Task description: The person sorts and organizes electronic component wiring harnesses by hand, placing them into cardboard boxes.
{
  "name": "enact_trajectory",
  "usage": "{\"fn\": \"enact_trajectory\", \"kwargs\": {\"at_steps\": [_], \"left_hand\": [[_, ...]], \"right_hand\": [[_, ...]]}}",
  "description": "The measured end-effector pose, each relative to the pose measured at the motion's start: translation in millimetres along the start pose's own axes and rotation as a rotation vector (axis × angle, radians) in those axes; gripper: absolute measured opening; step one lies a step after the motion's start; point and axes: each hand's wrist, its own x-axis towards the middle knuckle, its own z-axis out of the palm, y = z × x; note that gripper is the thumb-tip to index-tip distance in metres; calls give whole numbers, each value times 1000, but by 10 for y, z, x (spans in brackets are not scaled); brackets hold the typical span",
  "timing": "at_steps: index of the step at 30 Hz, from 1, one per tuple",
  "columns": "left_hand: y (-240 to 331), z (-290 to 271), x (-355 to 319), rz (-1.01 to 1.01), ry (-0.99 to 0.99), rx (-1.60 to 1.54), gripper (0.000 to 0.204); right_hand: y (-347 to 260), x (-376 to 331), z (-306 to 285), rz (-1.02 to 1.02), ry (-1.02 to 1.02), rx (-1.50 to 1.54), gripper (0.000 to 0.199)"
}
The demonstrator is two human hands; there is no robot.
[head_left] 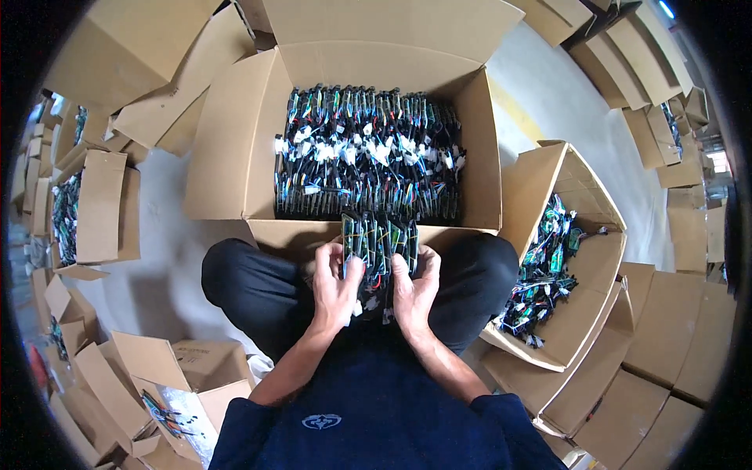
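Circuit boards (pixel 380 239), a small wired stack, sat clasped between left hand (pixel 335 286) and right hand (pixel 415 286) over the lap; just beyond, a big cardboard box (pixel 227 149) held rows more.

1. A stack of green, glossy circuit boards with plastic-sheathed coloured wires (pixel 380 239) is seen at the frame's centre.
2. Matt brown corrugated cardboard is shown by the large open box (pixel 235 141) above it.
3. White plastic connectors (pixel 368 149) are packed inside.
4. Matt black cloth trousers (pixel 251 286) are seen at centre left.
5. The pale floor (pixel 564 102), upper right, looks smooth and dull.
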Motion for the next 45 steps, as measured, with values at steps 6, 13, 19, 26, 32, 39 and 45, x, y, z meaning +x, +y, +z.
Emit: {"fn": "enact_trajectory", "kwargs": {"at_steps": [6,13,19,26,32,39,45], "left_hand": [[75,-115,-97,56,-161,-125,71],[632,-46,587,96,-83,-284,60],[574,31,2388,160,-2,-272,30],[-510,-127,3701,111,72,-263,31],[-1098,-449,4214,52,157,305,74],[-744,128,3891,52,364,518,54],[-1010,-218,4058,73,360,287,37]], "right_hand": [[-178,-149,22,77,-173,132,53],[-734,501,363,-275,-117,-136,53],[-373,2079,1449,-246,-174,-219,45],[346,2856,2420,-361,-155,-339,54],[882,2964,2927,-384,-282,-424,66],[1100,3185,2623,-444,-259,-627,68],[884,3178,2880,-705,-201,-491,46]]}}
